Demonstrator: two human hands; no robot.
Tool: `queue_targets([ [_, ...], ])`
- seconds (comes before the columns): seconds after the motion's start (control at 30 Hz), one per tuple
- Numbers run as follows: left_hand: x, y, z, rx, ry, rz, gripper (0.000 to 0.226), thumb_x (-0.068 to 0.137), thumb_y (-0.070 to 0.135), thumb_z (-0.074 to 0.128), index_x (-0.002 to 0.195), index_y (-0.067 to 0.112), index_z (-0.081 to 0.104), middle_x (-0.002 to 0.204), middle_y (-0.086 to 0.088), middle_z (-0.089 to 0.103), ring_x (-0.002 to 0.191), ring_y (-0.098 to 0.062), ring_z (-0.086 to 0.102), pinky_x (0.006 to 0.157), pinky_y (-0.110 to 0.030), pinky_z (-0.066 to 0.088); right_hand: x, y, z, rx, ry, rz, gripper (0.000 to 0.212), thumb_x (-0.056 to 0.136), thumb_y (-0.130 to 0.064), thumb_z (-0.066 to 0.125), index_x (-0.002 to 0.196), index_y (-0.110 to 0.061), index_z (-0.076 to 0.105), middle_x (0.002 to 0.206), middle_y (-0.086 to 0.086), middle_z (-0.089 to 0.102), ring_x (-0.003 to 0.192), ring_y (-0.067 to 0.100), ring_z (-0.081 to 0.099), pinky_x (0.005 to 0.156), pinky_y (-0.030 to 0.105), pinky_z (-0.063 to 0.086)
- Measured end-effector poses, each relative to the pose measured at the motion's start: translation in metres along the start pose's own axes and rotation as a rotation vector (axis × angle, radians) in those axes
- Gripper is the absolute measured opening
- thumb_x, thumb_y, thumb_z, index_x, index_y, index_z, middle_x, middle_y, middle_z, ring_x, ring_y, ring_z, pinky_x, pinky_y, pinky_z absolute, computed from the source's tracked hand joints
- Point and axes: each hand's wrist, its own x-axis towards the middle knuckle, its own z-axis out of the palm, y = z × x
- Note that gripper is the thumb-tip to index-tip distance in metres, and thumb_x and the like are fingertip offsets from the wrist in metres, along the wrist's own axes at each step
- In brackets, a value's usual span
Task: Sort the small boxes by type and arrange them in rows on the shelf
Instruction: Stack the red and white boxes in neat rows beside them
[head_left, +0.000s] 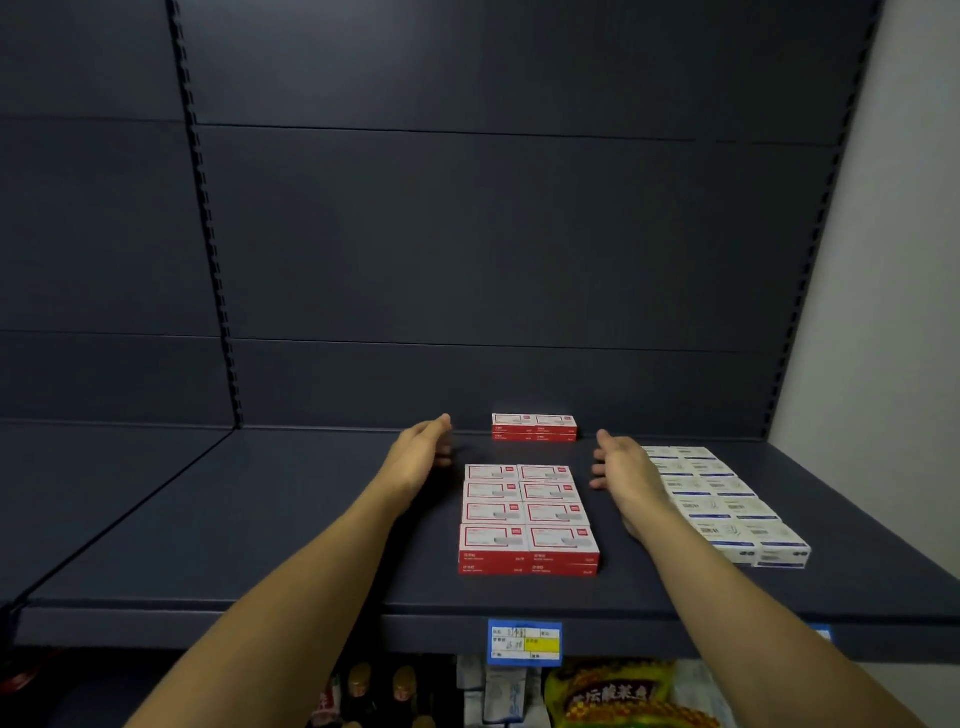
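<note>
While my open left hand (423, 449) and right hand (621, 467) flank the red block (527, 514), the back pair (534, 427) by the shelf (260, 519) rear edge lies ahead, between them.

Honestly all I can make out from my end is the Chinese "酸菜" on the yellow snack bag (613, 693) below the shelf; the blue-and-yellow price tag (525, 643) and the red-and-white boxes (527, 519) carry print too tiny to read.

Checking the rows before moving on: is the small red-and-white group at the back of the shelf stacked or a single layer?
Stacked: the back red-and-white boxes show two label bands on their front, one above the other.
</note>
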Motion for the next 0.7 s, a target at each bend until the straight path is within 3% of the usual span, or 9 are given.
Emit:
queue_targets([
  [0.23,0.026,0.001,0.022,-0.074,0.059,0.028,0.022,0.1,0.035,0.054,0.1,0.021,0.07,0.106,-0.004,0.071,0.102,-0.021,0.067,0.093,-0.04,0.056,0.023,0.0,0.013,0.051,0.1,-0.032,0.023,0.097,-0.044,0.052,0.086,-0.026,0.06,0.085,0.0,0.067,0.088,0.027,0.067,0.09,0.049,0.053],
  [0.37,0.042,0.001,0.033,-0.081,0.026,0.037,0.018,0.1,0.029,0.055,0.101,0.022,0.071,0.109,-0.005,0.071,0.103,-0.021,0.066,0.093,-0.04,0.057,0.034,0.0,0.02,-0.003,0.144,-0.052,0.024,0.099,-0.043,0.048,0.099,-0.023,0.061,0.092,-0.003,0.063,0.093,0.025,0.063,0.083,0.037,0.048],
  [0.47,0.056,0.001,0.038,-0.102,0.036,0.035,0.018,0.099,0.028,0.055,0.104,0.022,0.071,0.11,-0.004,0.07,0.103,-0.019,0.067,0.093,-0.04,0.057,0.039,-0.005,0.024,-0.025,0.166,-0.079,0.024,0.102,-0.038,0.047,0.102,-0.018,0.061,0.086,-0.004,0.059,0.084,0.018,0.057,0.077,0.031,0.039],
  [0.7,0.081,-0.001,0.051,-0.079,0.077,0.037,0.02,0.099,0.024,0.054,0.104,0.018,0.072,0.105,-0.002,0.07,0.1,-0.017,0.066,0.09,-0.035,0.058,0.064,-0.007,0.033,-0.069,0.166,-0.083,0.03,0.103,-0.039,0.045,0.106,-0.014,0.061,0.09,0.0,0.06,0.075,0.008,0.051,0.076,0.03,0.037],
])
